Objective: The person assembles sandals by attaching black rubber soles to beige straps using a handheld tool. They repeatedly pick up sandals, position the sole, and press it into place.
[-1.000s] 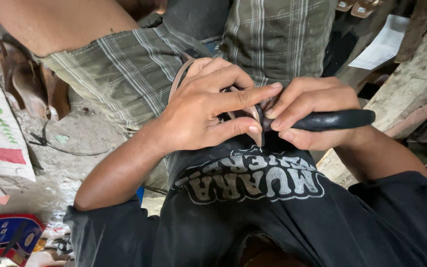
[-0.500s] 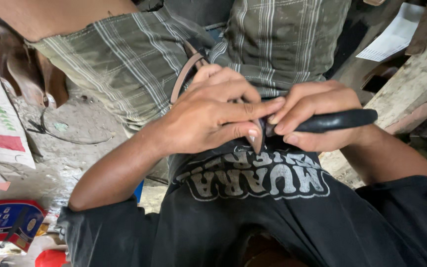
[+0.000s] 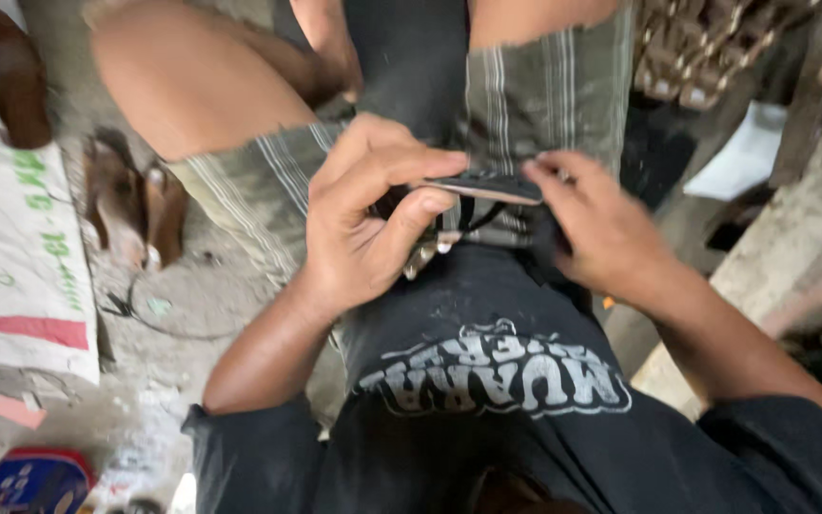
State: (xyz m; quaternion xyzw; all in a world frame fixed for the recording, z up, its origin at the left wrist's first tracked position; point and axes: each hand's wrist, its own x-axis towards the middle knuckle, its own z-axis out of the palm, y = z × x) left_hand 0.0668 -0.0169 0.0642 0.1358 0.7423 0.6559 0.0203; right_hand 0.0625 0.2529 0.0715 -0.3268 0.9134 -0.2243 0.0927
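Head camera is looking straight down at a seated person's lap, where both hands are meeting over striped grey-green shorts (image 3: 268, 190). Left hand (image 3: 368, 214) is curling around a flat strip of leather (image 3: 482, 187), dark on top with a pale tan edge, pinching its near end between thumb and forefinger; a few small metal-looking bits are showing just under the fingers, too blurred to identify. Right hand (image 3: 601, 233) is closing on the other end of the same strip, fingertips pressing onto it from above while the rest of the hand is gripping something dark beneath, which cannot be made out through the motion blur. That strip is lying level across the gap between the two hands, just above the lower hem of a black printed T-shirt (image 3: 487, 381), and thin dark cords are hanging from its underside.

Off to the person's left, a white woven sack (image 3: 11, 257) with red and green print is resting on the dusty concrete floor (image 3: 154, 343), with a brown shoe (image 3: 135, 209) lying beside it and a blue and red box (image 3: 30, 481) sitting near the bottom corner. Rough timber planks (image 3: 792, 247) are leaning on the right side.
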